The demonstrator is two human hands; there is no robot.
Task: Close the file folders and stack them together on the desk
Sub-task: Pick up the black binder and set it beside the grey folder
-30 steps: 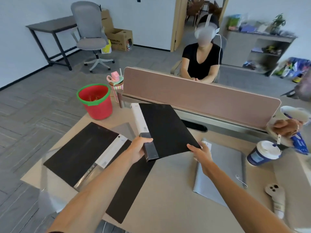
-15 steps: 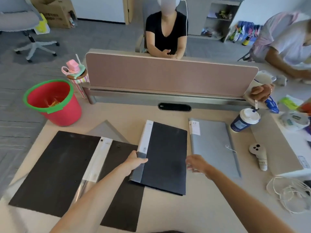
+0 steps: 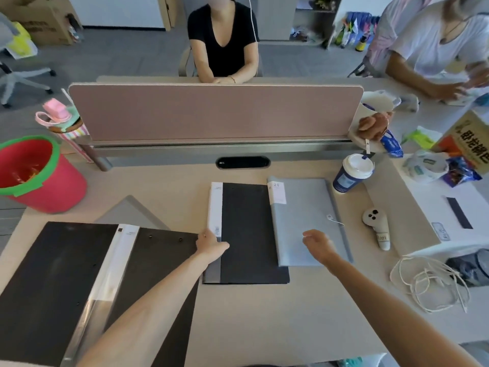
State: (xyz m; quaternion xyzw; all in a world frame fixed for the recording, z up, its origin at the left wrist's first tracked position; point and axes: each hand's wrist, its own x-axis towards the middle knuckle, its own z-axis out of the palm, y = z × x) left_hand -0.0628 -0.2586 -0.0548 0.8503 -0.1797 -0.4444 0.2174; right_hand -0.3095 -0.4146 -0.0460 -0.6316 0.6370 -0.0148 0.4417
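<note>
Left hand (image 3: 210, 243): thumb laid over the white-labelled spine of the closed black folder (image 3: 248, 231), fingers tucked at its left edge, a pinch on the near half of the spine. Right hand (image 3: 317, 243): fingers loose and slightly spread, holding nothing, poised over the grey folder (image 3: 304, 215); whether it touched could not be told.

The closed black folder lay flat at the middle of the desk (image 3: 264, 319). The grey one, also closed, lay just beside it on the right, its left edge overlapping the black cover. Open black folder (image 3: 60, 274) sprawled flat at the left, not yet closed.

Judged: thin stiff boards, light, smooth enough to slide. Best taken by the spine or a long edge, thumb on top. The open one wants its outer cover lifted and swung over. Coffee cup (image 3: 352, 173) stood near the grey folder's far corner.
</note>
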